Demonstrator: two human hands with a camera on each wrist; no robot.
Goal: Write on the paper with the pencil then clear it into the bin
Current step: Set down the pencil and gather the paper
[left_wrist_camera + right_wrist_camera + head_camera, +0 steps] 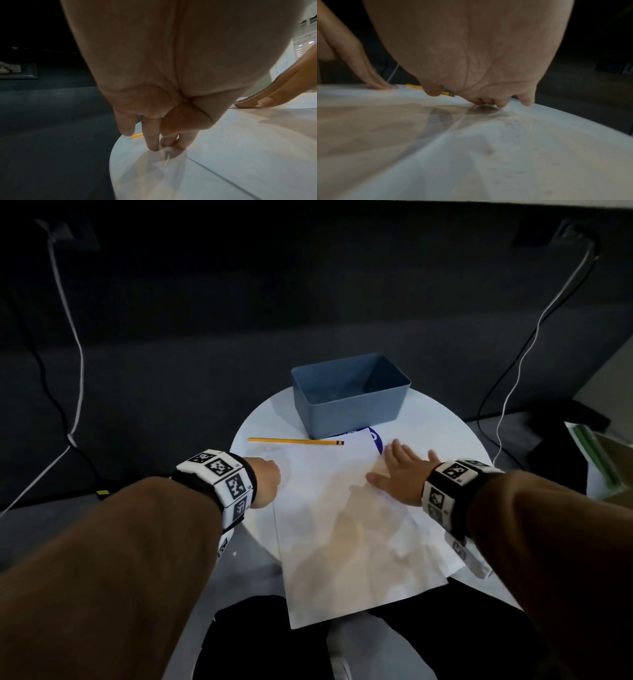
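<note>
Round white worktop (442, 419), carrying everything. White paper (342, 529) spread across its near half, near edge hanging over the rim, another sheet partly under it at the far right. Blue bin (349, 400) standing at the far side, just beyond the paper's far edge, open top up. Right hand (402, 470) lying flat on the paper's far right corner, fingers straight and spread, grip released, palm down on the sheet; same fingertips seen pressing the sheet in the left wrist view (248, 104). Left hand (265, 486) at the paper's left edge, fingers pointing down onto the worktop; in the left wrist view, fingertips (154, 147) gathered at the sheet's corner, apparently pinching it, though blur leaves that grip uncertain. Yellow pencil (296, 441) lying flat on the worktop, untouched, just beyond the paper's far edge, between the left hand and the bin, dark end towards the right hand.
</note>
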